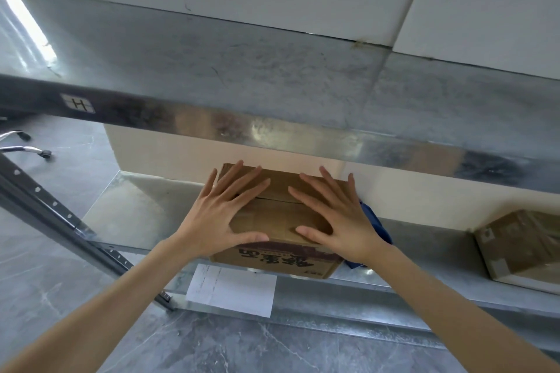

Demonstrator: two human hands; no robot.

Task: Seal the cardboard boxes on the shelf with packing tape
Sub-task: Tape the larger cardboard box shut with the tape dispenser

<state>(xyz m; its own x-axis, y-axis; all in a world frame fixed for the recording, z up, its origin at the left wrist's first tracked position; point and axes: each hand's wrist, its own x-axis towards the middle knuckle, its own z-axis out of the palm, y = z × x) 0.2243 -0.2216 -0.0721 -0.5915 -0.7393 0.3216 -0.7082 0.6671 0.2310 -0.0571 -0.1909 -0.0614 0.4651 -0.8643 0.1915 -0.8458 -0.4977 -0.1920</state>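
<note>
- Cardboard box (277,215) sits on the lower metal shelf (127,215), flaps folded shut, so its contents cannot be seen.
- Left hand (224,215) and right hand (336,218) lie flat on the box top with fingers spread, gripping nothing.
- Blue object (377,225) shows just beside the box, behind the right hand.
- Second cardboard box (521,245), closed, stands well apart at the right.
- White paper (231,289) hangs at the shelf's front edge.

Shelf (127,215) bears a box (277,183) (second box (521,245) rightward).
</note>
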